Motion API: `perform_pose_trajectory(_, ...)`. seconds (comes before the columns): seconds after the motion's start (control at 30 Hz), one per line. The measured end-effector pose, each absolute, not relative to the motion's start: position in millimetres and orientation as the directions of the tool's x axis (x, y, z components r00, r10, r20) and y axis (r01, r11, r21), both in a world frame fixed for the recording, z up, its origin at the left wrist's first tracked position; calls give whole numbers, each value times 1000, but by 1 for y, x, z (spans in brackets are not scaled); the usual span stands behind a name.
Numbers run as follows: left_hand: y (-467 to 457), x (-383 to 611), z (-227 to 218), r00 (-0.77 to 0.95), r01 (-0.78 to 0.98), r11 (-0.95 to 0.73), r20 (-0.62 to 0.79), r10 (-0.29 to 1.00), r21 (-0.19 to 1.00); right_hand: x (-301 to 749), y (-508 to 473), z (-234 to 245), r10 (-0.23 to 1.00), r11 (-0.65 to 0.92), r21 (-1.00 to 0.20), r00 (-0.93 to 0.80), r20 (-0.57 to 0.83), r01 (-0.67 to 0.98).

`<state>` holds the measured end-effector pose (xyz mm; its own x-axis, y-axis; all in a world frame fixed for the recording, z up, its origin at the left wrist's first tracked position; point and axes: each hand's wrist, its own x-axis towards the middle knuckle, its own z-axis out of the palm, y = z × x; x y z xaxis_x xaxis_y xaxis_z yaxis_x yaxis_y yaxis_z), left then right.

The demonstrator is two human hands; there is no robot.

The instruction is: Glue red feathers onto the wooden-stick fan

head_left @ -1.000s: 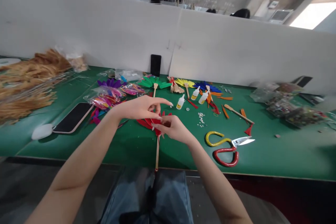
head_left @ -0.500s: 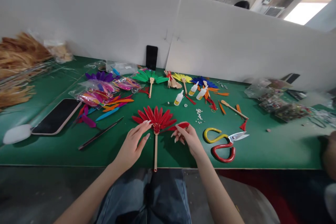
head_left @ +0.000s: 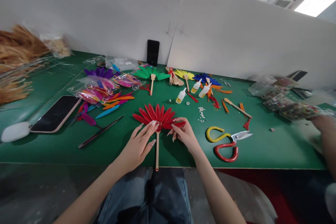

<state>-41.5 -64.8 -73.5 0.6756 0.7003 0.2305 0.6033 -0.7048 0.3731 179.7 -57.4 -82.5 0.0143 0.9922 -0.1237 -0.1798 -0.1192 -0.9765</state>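
A red feather fan (head_left: 156, 113) on a wooden stick (head_left: 157, 150) lies on the green table (head_left: 262, 150) in front of me. My left hand (head_left: 140, 143) rests flat beside the stick, its fingertips pressing the fan's lower left feathers. Pinched in my right hand (head_left: 183, 133) is a single red feather (head_left: 177, 124), laid against the fan's right edge.
Scissors (head_left: 228, 141) with yellow and red handles lie right of the fan. Small glue bottles (head_left: 180, 96), white beads (head_left: 201, 112), finished green, yellow and blue fans, bags of coloured feathers (head_left: 97, 92), a phone (head_left: 55, 113) and a dark rod (head_left: 101, 132) surround it. Another person's arm (head_left: 325, 136) is at far right.
My hands came down from above the table onto the fan. The right hand has brought the loose red feather leftward against the fan's right side.
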Motion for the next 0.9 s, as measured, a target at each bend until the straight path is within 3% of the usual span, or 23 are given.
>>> perform_pose_trajectory(0.27, -66, -42, -78, 696, 612, -741, 256, 670, 275, 179, -59, -90, 995, -75, -981, 56, -86, -178)
perform_pose_trajectory(0.9, -68, -41, -76, 723, 593, -773, 275, 634, 225, 178, -62, -87, 988, -118, -989, 91, -126, -87)
